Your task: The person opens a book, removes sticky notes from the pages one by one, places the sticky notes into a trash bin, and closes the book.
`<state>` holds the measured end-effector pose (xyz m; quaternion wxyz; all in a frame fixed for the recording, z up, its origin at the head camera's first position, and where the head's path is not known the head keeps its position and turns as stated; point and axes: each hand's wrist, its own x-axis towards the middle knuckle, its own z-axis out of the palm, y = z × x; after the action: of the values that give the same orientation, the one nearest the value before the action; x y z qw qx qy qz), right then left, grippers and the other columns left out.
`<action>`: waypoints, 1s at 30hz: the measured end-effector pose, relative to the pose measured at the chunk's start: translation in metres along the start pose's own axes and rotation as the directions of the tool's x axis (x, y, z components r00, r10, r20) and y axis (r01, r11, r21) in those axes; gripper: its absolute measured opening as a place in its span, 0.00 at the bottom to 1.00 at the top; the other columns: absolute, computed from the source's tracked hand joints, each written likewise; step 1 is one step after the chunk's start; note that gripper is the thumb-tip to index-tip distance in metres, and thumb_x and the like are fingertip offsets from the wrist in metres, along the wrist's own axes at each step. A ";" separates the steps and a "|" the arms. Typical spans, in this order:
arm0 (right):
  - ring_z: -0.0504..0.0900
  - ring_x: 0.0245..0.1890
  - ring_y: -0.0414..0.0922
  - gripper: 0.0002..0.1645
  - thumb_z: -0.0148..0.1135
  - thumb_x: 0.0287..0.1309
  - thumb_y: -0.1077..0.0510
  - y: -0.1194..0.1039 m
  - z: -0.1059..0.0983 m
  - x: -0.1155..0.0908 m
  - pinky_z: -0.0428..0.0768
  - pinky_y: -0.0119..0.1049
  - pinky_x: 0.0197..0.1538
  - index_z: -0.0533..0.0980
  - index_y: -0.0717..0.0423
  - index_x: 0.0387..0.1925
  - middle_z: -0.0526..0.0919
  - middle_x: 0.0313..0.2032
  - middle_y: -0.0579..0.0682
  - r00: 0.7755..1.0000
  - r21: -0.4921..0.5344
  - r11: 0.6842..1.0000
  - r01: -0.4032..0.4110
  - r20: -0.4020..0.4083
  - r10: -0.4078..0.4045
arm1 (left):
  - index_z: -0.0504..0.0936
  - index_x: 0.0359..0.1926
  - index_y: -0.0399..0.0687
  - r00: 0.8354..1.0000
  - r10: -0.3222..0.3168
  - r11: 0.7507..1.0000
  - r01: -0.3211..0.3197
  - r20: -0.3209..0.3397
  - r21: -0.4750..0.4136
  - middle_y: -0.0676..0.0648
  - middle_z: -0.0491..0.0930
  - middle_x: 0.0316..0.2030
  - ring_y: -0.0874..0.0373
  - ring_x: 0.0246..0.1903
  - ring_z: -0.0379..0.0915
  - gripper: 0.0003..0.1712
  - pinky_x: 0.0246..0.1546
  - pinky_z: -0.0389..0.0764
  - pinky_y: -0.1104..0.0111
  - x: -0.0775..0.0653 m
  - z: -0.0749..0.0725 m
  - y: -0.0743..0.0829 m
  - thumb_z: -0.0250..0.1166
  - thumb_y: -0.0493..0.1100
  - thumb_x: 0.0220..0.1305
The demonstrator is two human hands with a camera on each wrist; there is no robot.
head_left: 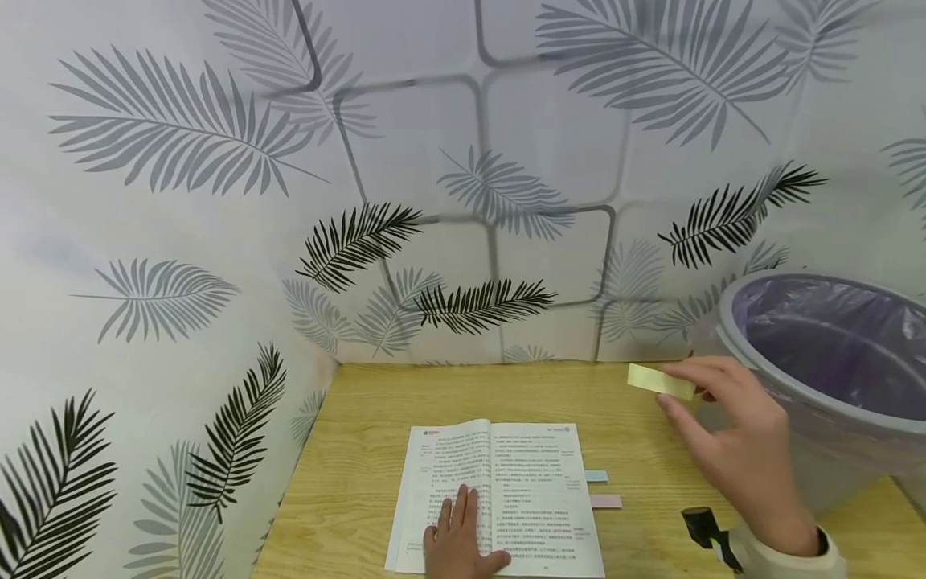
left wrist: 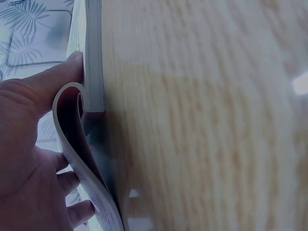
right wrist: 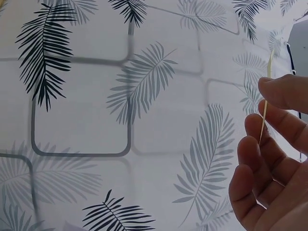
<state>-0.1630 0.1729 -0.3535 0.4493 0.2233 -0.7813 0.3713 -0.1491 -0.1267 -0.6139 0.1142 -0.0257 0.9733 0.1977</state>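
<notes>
While the left grip (head_left: pixel 459 539) lay spread on the open paper book (head_left: pixel 535 482), its looped pages (left wrist: pixel 80 166) caught only at the left wrist, a flat yellow strip (head_left: pixel 651 381) hovered above the grained desk (head_left: pixel 347 482), pinched in the right grip (head_left: pixel 745 450)!

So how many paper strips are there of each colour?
Yellow strip: 1, between the right fingers
Blue strip: 1, sticking out of the book
Pink strip: 1, sticking out just below the blue one
Total: 3
</notes>
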 end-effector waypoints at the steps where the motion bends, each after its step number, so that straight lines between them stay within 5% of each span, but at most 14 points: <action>1: 0.70 0.33 0.36 0.23 0.72 0.31 0.73 -0.001 -0.001 0.001 0.67 0.22 0.40 0.83 0.63 0.38 0.82 0.34 0.57 1.000 -0.003 1.000 -0.002 -0.009 0.002 | 0.53 0.73 0.48 1.000 -0.001 1.000 0.001 -0.002 0.001 0.46 0.52 0.74 0.39 0.70 0.49 0.65 0.58 0.58 0.36 0.000 0.000 0.000 0.66 0.75 0.40; 11: 0.68 0.35 0.32 0.22 0.70 0.32 0.77 0.008 -0.018 0.008 0.64 0.22 0.42 0.82 0.68 0.37 0.80 0.34 0.60 0.991 -0.042 0.997 -0.058 -0.121 0.052 | 0.52 0.73 0.48 1.000 -0.009 1.000 0.009 0.022 -0.013 0.46 0.52 0.74 0.39 0.70 0.48 0.65 0.59 0.57 0.35 0.000 -0.003 0.001 0.66 0.75 0.40; 18: 0.64 0.37 0.24 0.19 0.70 0.38 0.74 0.032 -0.035 0.006 0.60 0.24 0.43 0.82 0.68 0.39 0.78 0.39 0.34 0.964 -0.140 0.973 -0.185 -0.220 0.152 | 0.52 0.73 0.47 0.999 -0.022 1.000 0.023 0.038 -0.020 0.45 0.51 0.74 0.39 0.70 0.47 0.65 0.60 0.56 0.35 -0.001 -0.005 0.003 0.67 0.74 0.40; 20: 0.62 0.34 0.26 0.18 0.69 0.40 0.72 0.039 -0.040 0.005 0.58 0.29 0.43 0.82 0.68 0.39 0.81 0.36 0.41 0.953 -0.192 0.955 -0.224 -0.247 0.174 | 0.52 0.73 0.47 0.999 -0.023 1.000 0.023 0.034 -0.019 0.46 0.51 0.74 0.39 0.70 0.47 0.65 0.60 0.56 0.35 -0.001 -0.004 0.003 0.67 0.74 0.40; 24: 0.73 0.36 0.51 0.16 0.67 0.47 0.68 0.051 -0.049 0.004 0.63 0.47 0.50 0.81 0.70 0.41 0.80 0.37 0.72 0.942 -0.291 0.915 -0.278 -0.270 0.200 | 0.52 0.73 0.47 1.000 -0.020 1.000 0.021 0.024 -0.018 0.46 0.51 0.74 0.39 0.70 0.48 0.65 0.60 0.56 0.35 -0.001 -0.003 0.003 0.67 0.74 0.40; 27: 0.70 0.47 0.69 0.17 0.65 0.51 0.67 0.056 -0.055 0.001 0.62 0.60 0.55 0.79 0.71 0.44 0.77 0.43 0.76 0.923 -0.313 0.885 -0.344 -0.284 0.258 | 0.53 0.73 0.48 1.000 -0.021 1.000 0.021 0.014 -0.018 0.46 0.52 0.74 0.39 0.70 0.48 0.65 0.59 0.57 0.36 -0.001 -0.002 0.002 0.67 0.74 0.40; 30: 0.68 0.53 0.68 0.18 0.64 0.52 0.67 0.060 -0.057 -0.002 0.62 0.62 0.56 0.79 0.70 0.47 0.76 0.46 0.74 0.879 -0.290 0.847 -0.445 -0.321 0.352 | 0.53 0.73 0.48 1.000 -0.022 1.000 0.022 0.011 -0.017 0.46 0.52 0.74 0.40 0.70 0.48 0.65 0.59 0.57 0.36 -0.001 -0.002 0.002 0.67 0.74 0.40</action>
<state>-0.1728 0.2552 -0.3599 0.4914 -0.0796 -0.7998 0.3354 -0.1488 -0.1254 -0.6108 0.1215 -0.0365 0.9705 0.2048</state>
